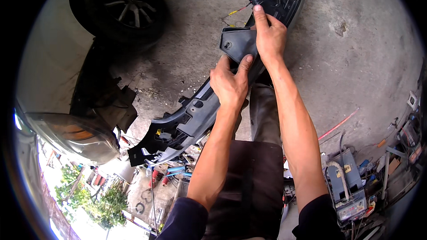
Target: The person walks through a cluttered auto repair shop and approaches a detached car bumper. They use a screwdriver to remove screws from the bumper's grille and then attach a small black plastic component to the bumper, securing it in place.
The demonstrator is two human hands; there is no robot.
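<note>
Two grips, upper centre: left hand (pixel 231 82) and right hand (pixel 271 38) clamped on black bumper (pixel 205 115); twisting it could snag the wire (pixel 232 13).

Car wheel (pixel 129 6) stands upper left, headlight (pixel 73 138) below it. Red rod (pixel 339 123) lies on concrete floor (pixel 356 71) near grey box (pixel 335 178); green foliage (pixel 109 202), lower left.
</note>
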